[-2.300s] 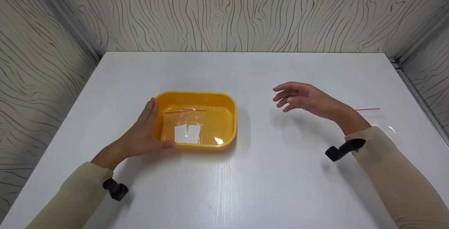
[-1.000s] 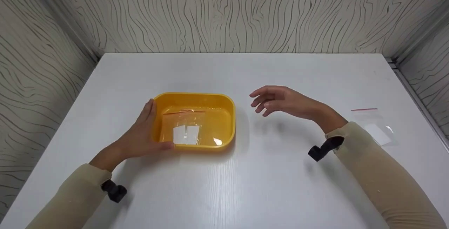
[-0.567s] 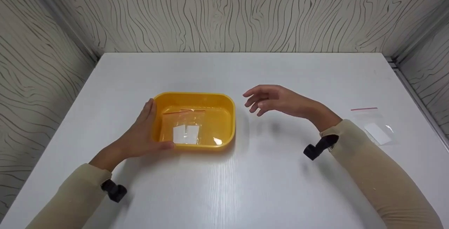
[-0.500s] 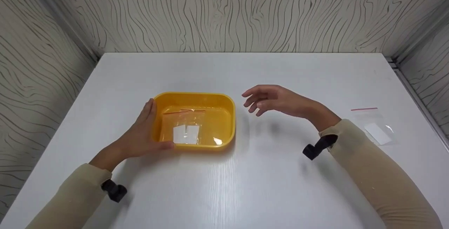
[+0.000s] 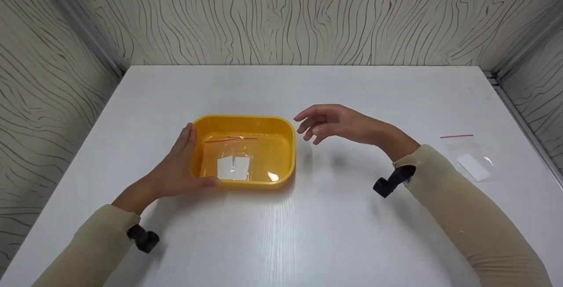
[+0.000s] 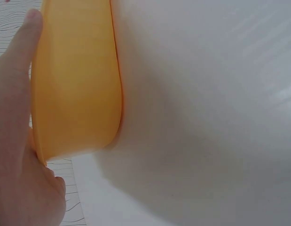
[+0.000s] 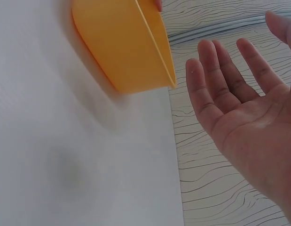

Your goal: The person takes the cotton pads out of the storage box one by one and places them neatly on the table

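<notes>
A yellow plastic tub point(image 5: 273, 153) stands on the white table, left of centre in the head view. My left hand point(image 5: 173, 168) holds its left end, thumb along the near side and fingers at the far left corner. In the left wrist view the tub's outer wall point(image 6: 77, 84) fills the space beside the palm. Clear zip bags point(image 5: 231, 150) with red seals and white labels lie inside at the left. My right hand point(image 5: 336, 122), fingers loosely bent and holding nothing, hovers over the table with its fingertips right by the tub's right rim.
One more clear zip bag point(image 5: 470, 160), with a red seal and a white label, lies flat on the table point(image 5: 272, 243) at the right, beside the right sleeve. A patterned wall panel point(image 5: 281, 19) rises behind the table's back edge.
My right hand has travelled left from near the right-hand bag to the tub's right rim, uncovering that bag. The left hand and the tub stay almost where they were.
</notes>
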`<state>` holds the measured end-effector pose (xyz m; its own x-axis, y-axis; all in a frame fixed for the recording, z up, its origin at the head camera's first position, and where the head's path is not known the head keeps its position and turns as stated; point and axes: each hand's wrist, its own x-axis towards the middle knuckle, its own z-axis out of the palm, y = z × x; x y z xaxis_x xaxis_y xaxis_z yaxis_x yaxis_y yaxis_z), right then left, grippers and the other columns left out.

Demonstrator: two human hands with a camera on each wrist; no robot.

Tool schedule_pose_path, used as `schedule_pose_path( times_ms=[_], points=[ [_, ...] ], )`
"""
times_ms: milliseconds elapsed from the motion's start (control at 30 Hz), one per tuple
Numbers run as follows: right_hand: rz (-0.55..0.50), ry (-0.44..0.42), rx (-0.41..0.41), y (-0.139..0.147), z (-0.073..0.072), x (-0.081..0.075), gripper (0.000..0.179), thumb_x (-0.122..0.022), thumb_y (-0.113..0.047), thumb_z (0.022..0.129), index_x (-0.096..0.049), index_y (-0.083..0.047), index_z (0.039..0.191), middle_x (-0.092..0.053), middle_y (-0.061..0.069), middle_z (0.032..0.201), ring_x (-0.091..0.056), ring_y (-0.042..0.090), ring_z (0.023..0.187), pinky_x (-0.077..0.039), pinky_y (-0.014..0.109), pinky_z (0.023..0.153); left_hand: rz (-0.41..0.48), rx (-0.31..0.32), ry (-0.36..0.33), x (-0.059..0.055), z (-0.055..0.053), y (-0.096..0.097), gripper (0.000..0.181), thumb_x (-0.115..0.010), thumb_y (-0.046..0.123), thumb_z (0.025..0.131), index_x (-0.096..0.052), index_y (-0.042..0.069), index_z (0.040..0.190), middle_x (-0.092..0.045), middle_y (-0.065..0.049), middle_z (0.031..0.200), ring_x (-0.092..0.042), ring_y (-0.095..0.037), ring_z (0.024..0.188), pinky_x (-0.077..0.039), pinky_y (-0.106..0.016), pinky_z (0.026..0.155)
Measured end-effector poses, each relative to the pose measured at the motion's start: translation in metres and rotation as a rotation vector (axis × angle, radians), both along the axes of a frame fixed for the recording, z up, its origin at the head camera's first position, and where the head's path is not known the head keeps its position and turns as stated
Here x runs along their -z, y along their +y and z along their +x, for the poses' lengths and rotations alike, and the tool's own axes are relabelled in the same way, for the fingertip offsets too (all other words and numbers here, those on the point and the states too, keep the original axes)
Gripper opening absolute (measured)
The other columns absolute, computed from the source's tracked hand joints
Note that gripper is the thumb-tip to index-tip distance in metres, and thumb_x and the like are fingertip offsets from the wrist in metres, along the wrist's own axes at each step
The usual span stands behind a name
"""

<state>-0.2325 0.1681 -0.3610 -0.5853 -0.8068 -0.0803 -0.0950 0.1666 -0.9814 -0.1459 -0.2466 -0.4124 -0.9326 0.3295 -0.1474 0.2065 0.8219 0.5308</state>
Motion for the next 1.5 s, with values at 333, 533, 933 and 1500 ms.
schedule_pose_path(
  times_ms=[333,533,933,1500],
  points=[
    [0.021,-0.025,-0.001,-0.015,-0.001,-0.005,0.040,-0.059,-0.012,0.101,-0.056,-0.006,0.141,-0.061,0.022,0.131,-0.062,0.036,0.116,-0.056,0.042,0.096,0.004,-0.002,0.002,0.002,0.000,-0.001,0.142,-0.077,0.070,0.076,0.015,0.000,0.159,0.014,-0.020,0.168,0.004,-0.040,0.155,-0.021,-0.062,0.119],
    [0.007,-0.048,-0.007,-0.022,-0.004,-0.008,0.040,-0.061,-0.013,0.101,-0.057,-0.006,0.140,-0.059,0.025,0.132,-0.061,0.040,0.118,-0.056,0.043,0.096,-0.001,-0.003,0.003,0.002,-0.001,-0.001,0.142,-0.076,0.071,0.075,0.015,0.001,0.160,0.014,-0.020,0.168,0.004,-0.039,0.155,-0.022,-0.061,0.119],
    [0.037,-0.037,-0.012,-0.042,-0.007,-0.011,0.040,-0.061,-0.014,0.101,-0.057,-0.007,0.140,-0.062,0.020,0.130,-0.062,0.037,0.115,-0.056,0.042,0.095,0.003,-0.007,0.000,0.003,0.000,-0.002,0.141,-0.076,0.070,0.076,0.014,0.002,0.160,0.016,-0.017,0.168,0.004,-0.039,0.155,-0.020,-0.062,0.119],
    [0.055,-0.004,-0.044,-0.072,-0.010,-0.016,0.039,-0.061,-0.016,0.100,-0.060,-0.009,0.138,-0.065,0.015,0.124,-0.063,0.030,0.111,-0.057,0.038,0.094,0.006,-0.021,-0.008,0.002,0.000,0.000,0.143,-0.076,0.072,0.074,0.016,0.005,0.160,0.015,-0.016,0.169,0.001,-0.040,0.155,-0.021,-0.063,0.119]
  ],
)
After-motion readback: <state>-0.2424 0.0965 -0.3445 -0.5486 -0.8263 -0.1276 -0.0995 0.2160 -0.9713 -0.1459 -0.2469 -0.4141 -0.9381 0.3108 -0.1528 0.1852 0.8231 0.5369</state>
